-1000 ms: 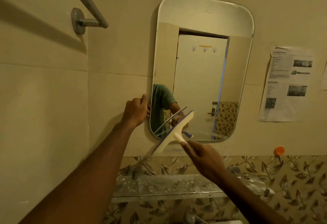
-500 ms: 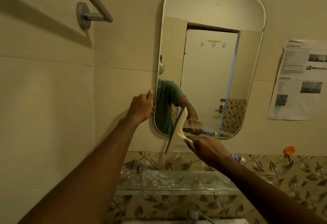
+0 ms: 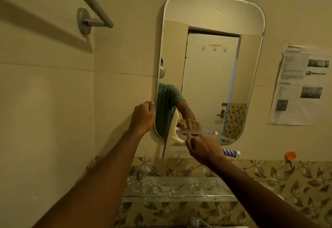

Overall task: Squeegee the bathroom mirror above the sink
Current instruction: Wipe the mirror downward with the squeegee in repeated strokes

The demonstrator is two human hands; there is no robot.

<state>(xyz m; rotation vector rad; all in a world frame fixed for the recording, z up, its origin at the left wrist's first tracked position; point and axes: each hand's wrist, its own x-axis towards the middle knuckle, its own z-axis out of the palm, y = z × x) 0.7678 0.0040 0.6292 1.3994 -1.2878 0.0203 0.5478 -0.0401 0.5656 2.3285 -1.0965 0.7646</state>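
Observation:
A tall mirror (image 3: 212, 69) with rounded corners hangs on the beige tiled wall. My left hand (image 3: 142, 116) grips its lower left edge. My right hand (image 3: 203, 148) holds a cream squeegee (image 3: 173, 134) by its blue-and-white striped handle (image 3: 230, 153). The squeegee's blade stands almost upright against the glass at the mirror's lower left. The mirror reflects my arm, my hand and a white door.
A steel towel rail (image 3: 89, 3) juts from the wall at upper left. A glass shelf (image 3: 177, 188) runs under the mirror, with a tap (image 3: 195, 218) below it. A printed paper sheet (image 3: 301, 85) and an orange hook (image 3: 290, 155) are on the wall at right.
The squeegee blade has turned from slanted to nearly upright and sits on the mirror's lower left glass. My left hand has kept its grip on the mirror's edge.

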